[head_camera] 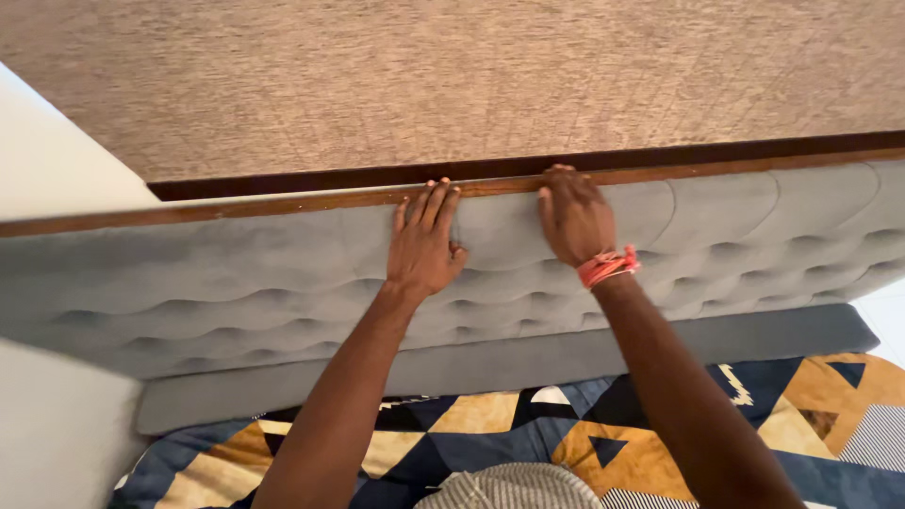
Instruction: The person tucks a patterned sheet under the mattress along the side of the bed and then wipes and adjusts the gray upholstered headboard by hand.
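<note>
Grey tufted velvet covers the padded headboard (236,283), which runs across the head view from left to right, w/ a dark wooden trim strip (283,202) along its far edge and a woven beige wall (424,85) beyond that.

Head view: both arms reach away from the person to the middle of the headboard. The left hand (422,247) lies flat on the padding, fingers together and stretched toward the trim, thumb splayed to the right; not gripping anything, just pressing the fabric, prob. to steady or feel the panel. The right hand (575,219) sits just right of it, fingers curled over the far edge where padding meets wood, thumb down on the fabric; it looks hooked on the headboard top, though the fingertips are hidden behind the edge, so how firm the hold is can't be told. A coral wrist band (607,267) circles the right wrist.

Near side: a plain grey base strip (490,363) runs below the tufts, and a quilt in navy, mustard and white triangles (471,424) lies nearest. A striped item (514,490) shows at the bottom edge; can't tell what it is.
</note>
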